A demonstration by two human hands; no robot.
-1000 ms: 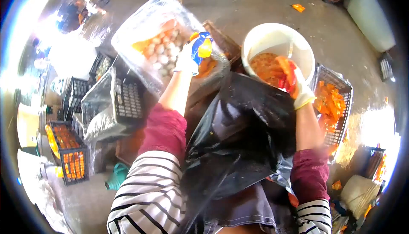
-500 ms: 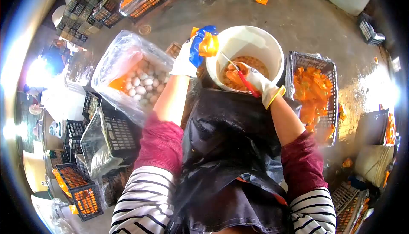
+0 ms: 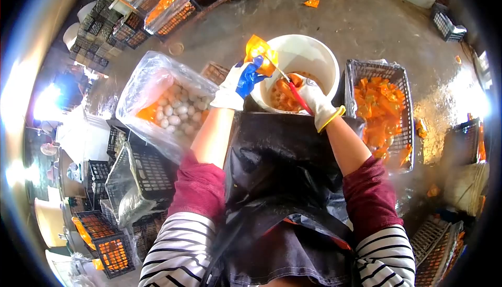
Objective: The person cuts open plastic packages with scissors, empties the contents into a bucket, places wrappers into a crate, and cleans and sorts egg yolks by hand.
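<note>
A: Head cam, sole view. L hand [image 3: 239, 82]?
B: Gloved, fingers clamped on orange pkt [image 3: 254, 49], which sits at bkt's [image 3: 320, 57] L rim in view; height above it: can't tell.
A: R hand [image 3: 317, 100]?
B: Gloved, fingers closed round red-handled tool [image 3: 298, 96]. Thin tip at pkt; in or just touching, can't tell.
A: Pkt condition?
B: Looks part-opened: pale patches on upper face. Extent unclear.
A: Done so far?
B: My read: a fair amt. Lumpy orange-brown mix [image 3: 278, 98] in bkt, level well below rim. Crate [image 3: 409, 117] on R holds heap of orange pcs [image 3: 380, 106], approx. same colour as pkt; prob. already handled.
A: Left?
B: This pkt, est. midway. Also clear-lined tub [image 3: 130, 92] on L: many white ovals [image 3: 180, 110], some orange at one side; they look untouched. Depth of pile hidden, so no count.
A: Overall?
B: Mid-run, est.; bkt has room.
</note>
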